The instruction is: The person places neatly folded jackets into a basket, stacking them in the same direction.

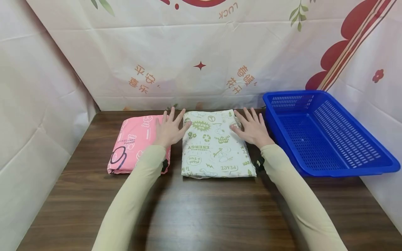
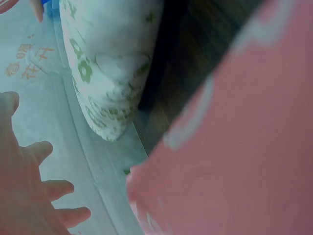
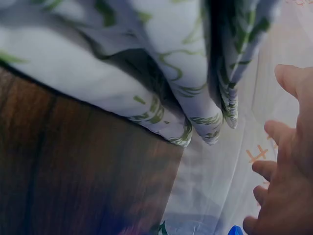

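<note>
A white cloth with green print [image 1: 216, 150], folded into a thick rectangle, lies on the table between both hands. Its stacked fold edges show in the right wrist view. My left hand [image 1: 169, 130] is spread flat over the gap at its left side, thumb at the cloth's edge. Under that wrist sits a folded pink printed bundle [image 1: 135, 139], partly hidden by the hand and sleeve. My right hand [image 1: 252, 129] has its fingers spread at the white cloth's right edge, its thumb over the print. Neither hand grips anything.
A blue plastic basket [image 1: 284, 143] with slotted walls stands to the right, close beside my right forearm. Behind the brown wooden table [image 1: 201, 216] hangs a pale printed backdrop [image 1: 188, 45], which also runs along both sides.
</note>
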Tool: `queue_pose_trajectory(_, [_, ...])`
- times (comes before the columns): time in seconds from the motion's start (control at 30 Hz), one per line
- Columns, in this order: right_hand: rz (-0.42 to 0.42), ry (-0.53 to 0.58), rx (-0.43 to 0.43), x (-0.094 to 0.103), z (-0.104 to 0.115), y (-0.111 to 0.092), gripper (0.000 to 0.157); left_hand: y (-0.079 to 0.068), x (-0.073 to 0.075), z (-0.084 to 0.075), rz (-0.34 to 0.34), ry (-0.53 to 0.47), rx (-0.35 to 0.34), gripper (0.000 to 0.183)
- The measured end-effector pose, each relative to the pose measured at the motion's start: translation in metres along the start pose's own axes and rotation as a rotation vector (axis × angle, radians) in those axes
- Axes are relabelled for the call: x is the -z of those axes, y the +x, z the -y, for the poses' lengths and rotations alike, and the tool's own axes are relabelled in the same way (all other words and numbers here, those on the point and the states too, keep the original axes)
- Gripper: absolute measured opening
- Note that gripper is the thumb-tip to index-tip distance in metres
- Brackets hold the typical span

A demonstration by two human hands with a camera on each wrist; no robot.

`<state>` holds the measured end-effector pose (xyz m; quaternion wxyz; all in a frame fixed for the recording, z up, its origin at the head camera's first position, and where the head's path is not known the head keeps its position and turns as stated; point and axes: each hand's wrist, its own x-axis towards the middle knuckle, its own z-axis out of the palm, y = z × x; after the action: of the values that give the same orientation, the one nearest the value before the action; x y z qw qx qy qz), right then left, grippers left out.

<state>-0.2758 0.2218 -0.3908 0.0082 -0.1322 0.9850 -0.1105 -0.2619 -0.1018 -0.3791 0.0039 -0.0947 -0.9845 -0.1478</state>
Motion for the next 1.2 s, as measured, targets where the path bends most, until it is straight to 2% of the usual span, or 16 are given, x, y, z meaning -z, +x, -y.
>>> queue_pose_trajectory(0.2, [0.021, 0.026, 0.057, -0.004, 0.001, -0.003, 0.073, -0.002, -0.008, -0.009, -0.016, -0.097, -0.048, 0.07])
queue_pose_trajectory(0.4, [0.058, 0.031, 0.09, -0.011, -0.001, -0.007, 0.071, -0.004, -0.023, -0.012, 0.003, -0.134, -0.069, 0.069])
queue_pose_trajectory(0.7, [0.116, 0.105, 0.068, -0.023, -0.008, -0.014, 0.073, -0.009, -0.043, -0.009, -0.016, -0.161, -0.11, 0.068])
queue_pose_trajectory(0.87, [0.143, 0.111, 0.076, -0.027, -0.01, -0.016, 0.072, -0.011, -0.047, -0.003, 0.024, -0.158, -0.107, 0.069])
queue_pose_trajectory(1.07, [0.141, 0.13, 0.076, -0.03, -0.014, -0.019, 0.073, -0.012, -0.047, 0.001, 0.07, -0.157, -0.139, 0.068])
queue_pose_trajectory(1.2, [0.141, 0.187, 0.068, -0.032, -0.016, -0.019, 0.074, -0.014, -0.046, 0.003, 0.08, -0.182, -0.16, 0.069])
